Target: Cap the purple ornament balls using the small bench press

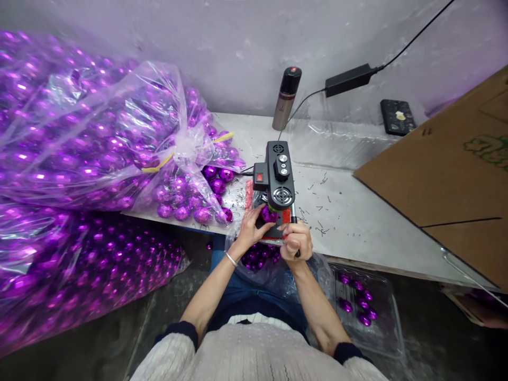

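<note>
A small black bench press (281,172) with a red switch stands on the table. My left hand (251,231) pinches a shiny purple ball (269,214) between thumb and fingers, right under the press head. My right hand (297,242) is closed around the black-gripped lever (293,217) on the press's right side. Just below the press, an opened clear bag on my lap holds many purple balls (260,256). The contact between ball and press head is partly hidden.
Large clear bags of purple balls (91,143) fill the left side, with loose balls (218,185) spilling near the press. A spray can (286,100), power adapter (349,79) and phone (398,117) lie behind. A cardboard box (444,174) stands right; a clear tray (391,307) sits below.
</note>
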